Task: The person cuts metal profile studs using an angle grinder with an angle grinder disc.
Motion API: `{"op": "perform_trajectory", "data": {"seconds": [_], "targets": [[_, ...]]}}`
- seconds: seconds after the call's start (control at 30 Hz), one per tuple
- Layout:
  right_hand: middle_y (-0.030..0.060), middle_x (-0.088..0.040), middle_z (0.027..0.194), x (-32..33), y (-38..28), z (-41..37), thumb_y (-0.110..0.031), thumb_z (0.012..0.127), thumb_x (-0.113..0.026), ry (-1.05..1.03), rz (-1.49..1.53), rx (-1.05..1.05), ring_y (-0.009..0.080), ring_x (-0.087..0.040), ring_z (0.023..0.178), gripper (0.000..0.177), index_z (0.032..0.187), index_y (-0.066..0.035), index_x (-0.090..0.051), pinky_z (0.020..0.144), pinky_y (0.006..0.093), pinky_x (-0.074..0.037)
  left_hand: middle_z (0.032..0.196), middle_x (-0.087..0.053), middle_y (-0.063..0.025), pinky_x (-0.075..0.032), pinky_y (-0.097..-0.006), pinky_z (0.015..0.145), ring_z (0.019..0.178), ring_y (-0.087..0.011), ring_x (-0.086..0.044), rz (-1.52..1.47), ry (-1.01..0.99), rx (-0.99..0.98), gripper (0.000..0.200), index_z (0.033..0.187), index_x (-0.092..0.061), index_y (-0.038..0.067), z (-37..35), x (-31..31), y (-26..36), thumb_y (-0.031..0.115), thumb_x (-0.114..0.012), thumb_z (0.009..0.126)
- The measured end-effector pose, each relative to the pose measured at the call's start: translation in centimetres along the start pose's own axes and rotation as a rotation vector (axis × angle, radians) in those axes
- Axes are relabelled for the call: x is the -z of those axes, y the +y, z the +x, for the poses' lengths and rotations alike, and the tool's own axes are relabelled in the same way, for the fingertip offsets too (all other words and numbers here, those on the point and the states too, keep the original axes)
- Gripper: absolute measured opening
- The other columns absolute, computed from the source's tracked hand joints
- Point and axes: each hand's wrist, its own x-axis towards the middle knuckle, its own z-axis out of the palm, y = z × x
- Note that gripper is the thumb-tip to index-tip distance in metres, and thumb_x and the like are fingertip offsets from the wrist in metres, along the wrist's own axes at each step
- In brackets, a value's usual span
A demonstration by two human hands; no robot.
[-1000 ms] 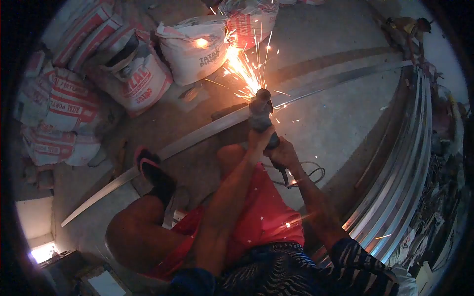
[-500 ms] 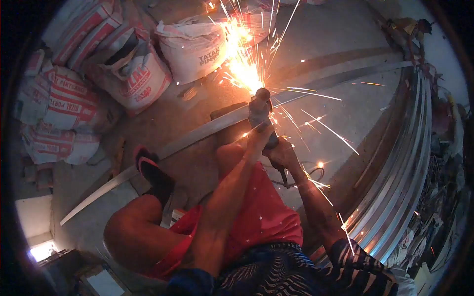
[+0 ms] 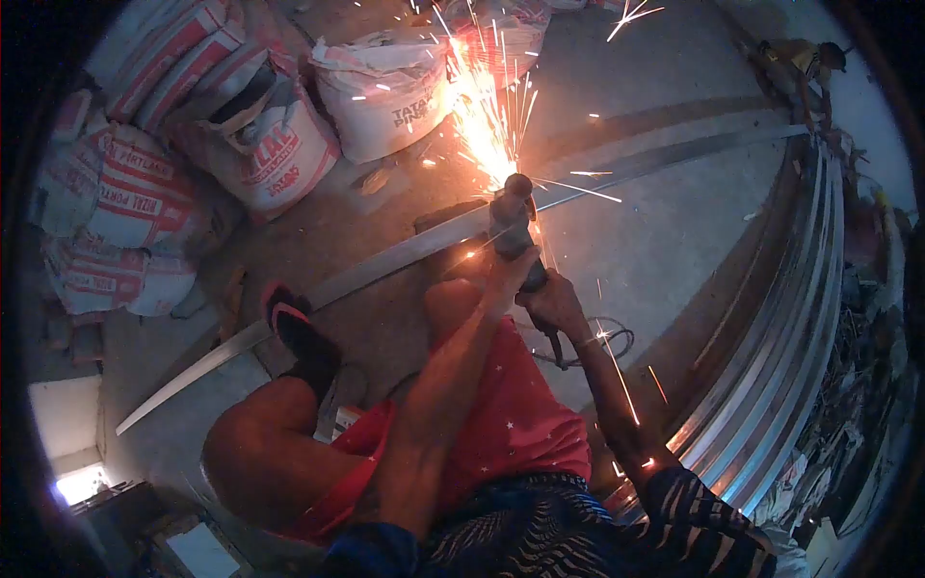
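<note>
- Down in the foreground, a person in red star-print shorts point(image 3: 515, 419) grips an angle grinder point(image 3: 509, 214) two-handed.
- The right hand point(image 3: 555, 302) is closed around the rear of the tool, beside a looped power cord point(image 3: 607, 345); its fingers are curled, their spacing too dark to tell.
- The left hand point(image 3: 511, 276) wraps the body farther forward, fingers bent around it; whether they press together cannot be told.
- A sandaled foot point(image 3: 289, 318) is at the long metal bar point(image 3: 405, 252), which crosses the concrete floor point(image 3: 665, 226) beneath the grinder's head.
- Orange sparks point(image 3: 482, 120) spray from the head toward printed cement sacks point(image 3: 381, 101).
- Metal lengths point(image 3: 771, 371) lie side by side at right.
- Beyond, a co-worker in a dark cap point(image 3: 805, 60) bends near the bar's far end.
</note>
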Motion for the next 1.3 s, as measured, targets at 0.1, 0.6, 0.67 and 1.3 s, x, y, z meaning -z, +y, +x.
{"op": "perform_trajectory", "data": {"seconds": [0.1,0.6,0.67,1.3], "targets": [[0.0165,-0.070,0.087,0.4,-0.3,0.1,-0.027,0.065,-0.078,-0.100,0.058,-0.026,0.0282,-0.070,0.084,0.045,0.098,0.001,-0.063,0.077,0.0394,-0.053,0.103,-0.068,-0.0066,-0.053,-0.0315,0.077,0.091,-0.0150,-0.065,0.031,-0.002,-0.066,0.039,0.108,-0.066,0.002,-0.4,0.1,0.6,0.030,-0.077,0.083],[0.0226,-0.069,0.095,-1.6,3.8,3.1,-0.039,0.069,-0.076,-0.066,-0.060,0.186,0.0367,-0.068,0.096,0.054,0.104,0.000,-0.064,0.082,0.0433,-0.053,0.103,-0.068,-0.0079,-0.052,-0.0357,0.079,0.092,-0.0192,-0.065,0.126,0.081,0.012,0.046,0.111,-0.065,0.003,-0.7,-0.4,2.7,0.032,-0.078,0.078],[0.0241,-0.069,0.097,0.8,-0.8,0.8,-0.042,0.069,-0.076,-0.065,-0.136,0.062,0.0380,-0.067,0.099,0.059,0.105,0.002,-0.063,0.083,0.0443,-0.053,0.100,-0.068,-0.0084,-0.052,-0.0359,0.080,0.091,-0.0212,-0.065,0.151,0.110,-0.008,0.048,0.107,-0.065,0.002,0.3,-0.4,2.2,0.034,-0.080,0.075],[0.0278,-0.069,0.094,4.3,-9.7,-3.9,-0.040,0.058,-0.077,0.023,-0.025,0.175,0.0428,-0.068,0.093,0.068,0.102,0.009,-0.062,0.081,0.0454,-0.054,0.102,-0.068,-0.0087,-0.050,-0.0352,0.079,0.091,-0.0177,-0.063,0.096,0.210,-0.093,0.047,0.110,-0.066,-0.002,-4.9,1.4,13.6,0.034,-0.074,0.081]]}}
